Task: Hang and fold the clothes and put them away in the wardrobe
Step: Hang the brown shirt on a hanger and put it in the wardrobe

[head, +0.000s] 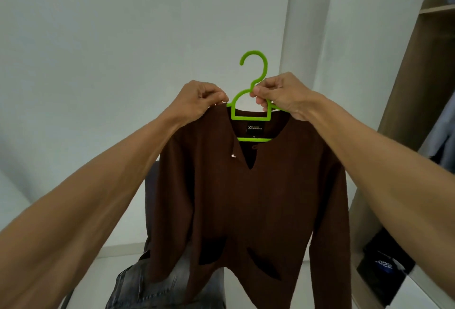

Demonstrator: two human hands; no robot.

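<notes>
Both forearms reach in from the btm corners, bare, stretched up and fwd toward the middle of the view. The left hand (200, 102) is curled tight, thumb and fingertips pinching the shoulder edge of the brown shirt (246, 198) right where the cloth meets the hanger's left arm. The right hand (283, 97) is wrapped round the green hanger (250, 118) just under its hook, w/ fingers curled over the hanger's right shoulder and thumb pressed at the neck. Neither hand is slack.

The shirt hangs in mid-air in front of the person, held up against a pale wall. It's long-sleeved, dark brown, w/ a split V neckline and a small pale button on one side of the slit. A black neck label (254, 129) w/ white lettering shows inside the collar, too small to read fully. The hanger's lower bars sit inside the neck opening and the hook stands upright above both hands. The sleeves drop straight down and two darker pocket patches sit low on the front.

Below the hem lie grey jeans (147, 284), partly covered by the shirt. To the right stands an open wardrobe (406, 87) — a blue-grey garment (440, 136) hangs inside it, w/ a dark folded item (384, 267) in a lower compartment.
</notes>
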